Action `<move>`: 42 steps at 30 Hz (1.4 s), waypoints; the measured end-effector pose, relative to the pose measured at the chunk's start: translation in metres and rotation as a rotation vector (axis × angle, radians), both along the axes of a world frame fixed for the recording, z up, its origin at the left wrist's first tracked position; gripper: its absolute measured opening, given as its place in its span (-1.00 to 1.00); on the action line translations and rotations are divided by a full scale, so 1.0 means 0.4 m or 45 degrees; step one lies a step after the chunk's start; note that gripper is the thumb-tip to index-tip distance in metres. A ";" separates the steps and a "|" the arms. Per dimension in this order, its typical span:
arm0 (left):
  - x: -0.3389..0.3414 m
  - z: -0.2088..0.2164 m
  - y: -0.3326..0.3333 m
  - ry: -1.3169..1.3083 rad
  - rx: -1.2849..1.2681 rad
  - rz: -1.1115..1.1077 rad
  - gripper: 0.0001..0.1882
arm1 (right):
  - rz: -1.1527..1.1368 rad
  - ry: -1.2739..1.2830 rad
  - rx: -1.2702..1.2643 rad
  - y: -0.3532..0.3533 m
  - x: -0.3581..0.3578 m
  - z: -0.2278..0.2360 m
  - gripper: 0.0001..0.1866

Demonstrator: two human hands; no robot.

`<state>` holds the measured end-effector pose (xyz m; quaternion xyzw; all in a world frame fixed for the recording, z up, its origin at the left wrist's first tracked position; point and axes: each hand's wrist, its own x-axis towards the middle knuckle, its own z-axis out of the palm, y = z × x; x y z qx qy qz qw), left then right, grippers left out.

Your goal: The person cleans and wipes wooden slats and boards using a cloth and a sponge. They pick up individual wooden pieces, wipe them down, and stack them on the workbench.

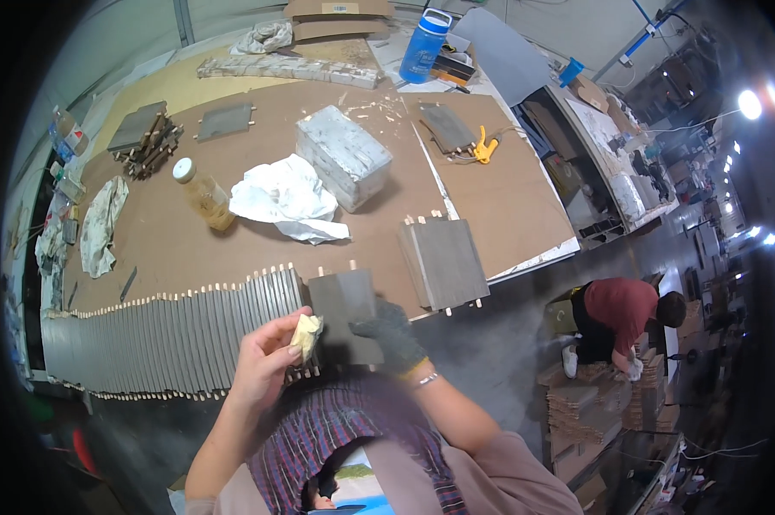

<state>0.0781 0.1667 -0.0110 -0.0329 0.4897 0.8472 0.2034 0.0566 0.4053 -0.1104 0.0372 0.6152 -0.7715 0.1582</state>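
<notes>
My bare left hand point(265, 359) pinches a small pale yellow wad point(305, 335), darkened along one edge. It is beside a grey rectangular panel point(343, 300) with short wooden pegs at its top edge. My right hand point(392, 337), in a dark glove, grips that panel by its right edge. Left of it stands a long row of similar grey panels point(173, 335), packed on edge with pegs showing along top and bottom. A short stack of pegged panels point(445, 262) is to the right, at the table's front edge.
On the brown-covered table point(267, 112) are a whitish block point(344, 154), a white cloth point(284, 199), a bottle of amber liquid point(203, 196) and a yellow air gun point(487, 146). A blue water bottle point(425, 47) stands farther back. A person in red point(619, 318) bends over stacks at right.
</notes>
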 end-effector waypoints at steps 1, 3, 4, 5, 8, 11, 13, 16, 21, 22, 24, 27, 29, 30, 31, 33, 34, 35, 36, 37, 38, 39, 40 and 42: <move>0.002 0.002 -0.003 -0.014 0.051 0.008 -0.50 | -0.041 -0.043 -0.137 0.011 0.020 0.049 -0.66; 0.002 0.021 -0.002 -0.038 0.152 0.003 -0.49 | -0.086 0.158 -0.130 0.053 0.054 0.125 -0.62; 0.004 0.041 0.006 -0.032 0.171 0.021 -0.46 | -0.089 0.395 0.019 0.084 0.081 0.140 -0.60; 0.003 0.054 0.011 -0.032 0.207 0.024 -0.45 | -0.132 0.190 -0.017 0.106 0.094 0.165 -0.54; 0.000 0.083 0.021 -0.032 0.235 0.055 -0.41 | -0.109 0.271 0.033 0.172 0.127 0.280 -0.47; -0.026 0.100 0.025 -0.005 0.146 -0.032 -0.42 | 0.074 0.453 0.474 0.282 0.138 0.321 -0.38; -0.060 0.096 0.063 0.074 0.037 -0.056 -0.46 | 0.194 0.539 0.759 0.354 0.129 0.336 -0.39; -0.124 0.118 0.161 0.152 -0.146 -0.110 -0.49 | 0.272 0.783 1.072 0.452 0.106 0.364 -0.52; -0.217 0.108 0.356 0.385 -0.645 -0.189 -0.53 | 0.338 0.995 1.021 0.566 0.030 0.310 -0.45; -0.246 0.081 0.398 0.560 -0.852 -0.213 -0.53 | 0.354 1.048 1.035 0.575 0.024 0.287 -0.44; -0.292 0.067 0.486 0.892 -1.151 -0.222 -0.55 | 0.343 1.033 1.031 0.591 0.027 0.228 -0.48; -0.314 0.057 0.605 1.382 -1.462 -0.179 -0.54 | 0.224 0.870 0.841 0.595 0.033 0.177 -0.52; -0.318 0.056 0.661 1.484 -1.518 -0.304 -0.52 | 0.263 1.076 1.044 0.591 0.019 0.187 -0.58; -0.321 0.055 0.690 1.524 -1.527 -0.373 -0.51 | 0.320 1.061 1.141 0.589 0.011 0.221 -0.60; -0.327 0.053 0.712 1.565 -1.534 -0.443 -0.51 | 0.377 1.044 1.238 0.586 0.003 0.234 -0.62; -0.343 0.054 0.741 1.590 -1.588 -0.548 -0.51 | 0.328 1.096 1.220 0.577 0.003 0.204 -0.61; -0.355 0.053 0.756 1.604 -1.613 -0.605 -0.51 | 0.339 1.080 1.236 0.570 0.010 0.196 -0.62; -0.372 0.051 0.763 1.628 -1.651 -0.599 -0.51 | 0.358 1.059 1.248 0.565 0.014 0.191 -0.62; -0.398 0.048 0.763 1.655 -1.687 -0.589 -0.51 | 0.386 1.007 1.186 0.569 0.006 0.216 -0.64; -0.425 0.043 0.761 1.682 -1.723 -0.580 -0.52 | 0.374 1.029 1.188 0.570 0.009 0.224 -0.65; -0.461 0.033 0.762 1.755 -1.765 -0.485 -0.52 | 0.351 1.053 1.199 0.573 0.006 0.229 -0.65; -0.490 0.035 0.764 1.756 -1.812 -0.416 -0.53 | 0.329 1.078 1.209 0.574 0.004 0.230 -0.66; -0.492 0.044 0.766 1.724 -1.854 -0.400 -0.52 | 0.261 1.062 1.172 0.562 0.012 0.217 -0.66; -0.488 0.068 0.784 1.714 -1.824 -0.487 -0.51 | 0.166 1.085 1.106 0.553 0.010 0.189 -0.64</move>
